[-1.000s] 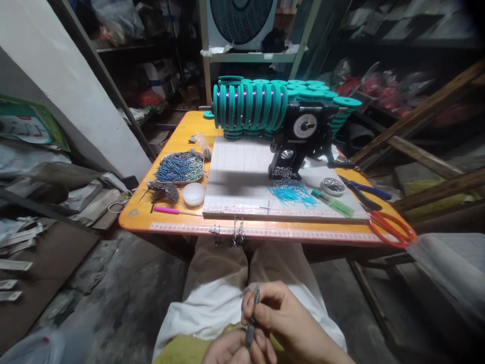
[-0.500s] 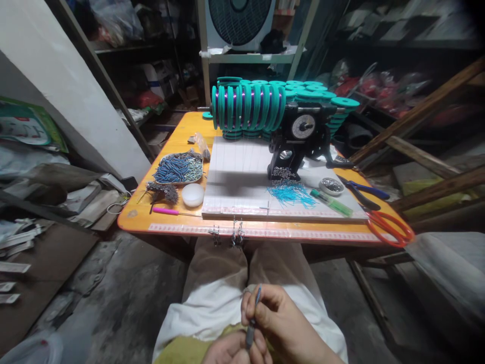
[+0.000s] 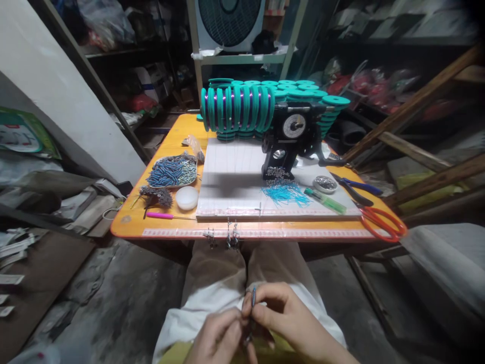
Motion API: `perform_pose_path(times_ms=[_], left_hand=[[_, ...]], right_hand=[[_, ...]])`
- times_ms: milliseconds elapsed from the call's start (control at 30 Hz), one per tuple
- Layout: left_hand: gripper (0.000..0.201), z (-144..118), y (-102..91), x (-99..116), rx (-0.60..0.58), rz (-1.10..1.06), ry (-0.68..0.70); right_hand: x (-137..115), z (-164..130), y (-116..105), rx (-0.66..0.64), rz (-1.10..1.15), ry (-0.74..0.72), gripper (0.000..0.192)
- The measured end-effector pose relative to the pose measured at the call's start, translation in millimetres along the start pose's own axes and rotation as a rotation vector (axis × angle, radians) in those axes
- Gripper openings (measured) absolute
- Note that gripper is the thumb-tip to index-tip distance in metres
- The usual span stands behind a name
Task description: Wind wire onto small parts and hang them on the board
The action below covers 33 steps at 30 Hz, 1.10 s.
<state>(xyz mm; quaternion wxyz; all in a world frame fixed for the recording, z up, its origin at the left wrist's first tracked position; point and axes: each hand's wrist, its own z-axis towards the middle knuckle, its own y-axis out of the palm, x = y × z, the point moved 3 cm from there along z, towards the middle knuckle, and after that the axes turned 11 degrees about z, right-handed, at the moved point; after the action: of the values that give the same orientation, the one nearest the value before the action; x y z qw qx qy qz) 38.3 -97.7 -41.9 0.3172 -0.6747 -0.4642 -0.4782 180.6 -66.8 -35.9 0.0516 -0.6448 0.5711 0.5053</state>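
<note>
Above my lap, my right hand (image 3: 282,308) pinches a slim blue piece (image 3: 253,295) upright between thumb and fingers. My left hand (image 3: 220,336) is closed right beside it, its fingertips touching the right fingers. Just below the fingers shows a small dark piece (image 3: 248,337), blurred; whether it is part of the blue one I cannot tell. On the table, a dish heaped with similar slim blue pieces (image 3: 166,171) stands at the left. Past my knees, small metal clips (image 3: 232,236) hang at the table's front edge.
Green spools (image 3: 238,108) sit on the shaft of a black winder (image 3: 282,146) over a white board (image 3: 227,194). Nearby lie cyan strands (image 3: 286,194), a green-capped tube (image 3: 326,200), orange-handled scissors (image 3: 384,225), pliers (image 3: 359,187), a white cup (image 3: 187,198) and a pink-handled needle tool (image 3: 161,216).
My left hand has risen and turned, with its fingertips now against my right fingers. My right hand keeps its pinch on the blue piece. The whole view has shifted slightly.
</note>
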Motion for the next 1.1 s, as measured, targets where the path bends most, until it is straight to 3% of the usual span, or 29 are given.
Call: perform_pose_path(times_ms=[67,133,233,300,433,500,600,633,733,867,967,1100], left_hand=[[0.032,8,-12.1,23,0.225,0.297,0.159],[0.028,22,-16.5,46,0.319,0.310,0.206],[0.036,54,-8.8,81,0.245,0.004,0.256],[0.039,76,1.6,103,0.135,-0.174,0.314],[0.034,108,16.0,124,-0.030,-0.377,0.287],[0.032,114,17.2,125,-0.074,-0.389,0.258],[0.030,114,13.4,124,-0.075,-0.358,0.256],[0.030,113,11.9,124,-0.073,-0.345,0.256],[0.028,112,9.3,124,-0.065,-0.322,0.257],[0.027,115,11.2,125,-0.036,-0.304,0.274],[0.028,115,15.4,124,0.025,-0.313,0.304],[0.026,105,24.6,119,0.033,-0.426,0.283]], right_hand=[[-7,-4,-4,0.062,-0.090,-0.003,0.072],[-14,-8,-8,0.126,-0.204,-0.015,0.071],[-25,-15,-13,0.230,-0.420,-0.089,0.057],[-30,-20,-19,0.290,-0.572,-0.147,0.046],[-44,-26,-36,0.360,-0.800,-0.254,0.045],[-64,-29,-44,0.447,-0.792,-0.357,0.047],[-108,-32,-49,0.580,-0.559,-0.513,0.057],[-124,-29,-48,0.541,-0.438,-0.540,0.063],[-166,-12,-36,0.238,-0.192,-0.515,0.070],[-189,13,-22,-0.088,-0.128,-0.270,0.064],[-189,23,-16,-0.129,-0.099,-0.202,0.054],[-188,25,-13,-0.011,0.026,-0.250,0.051]])
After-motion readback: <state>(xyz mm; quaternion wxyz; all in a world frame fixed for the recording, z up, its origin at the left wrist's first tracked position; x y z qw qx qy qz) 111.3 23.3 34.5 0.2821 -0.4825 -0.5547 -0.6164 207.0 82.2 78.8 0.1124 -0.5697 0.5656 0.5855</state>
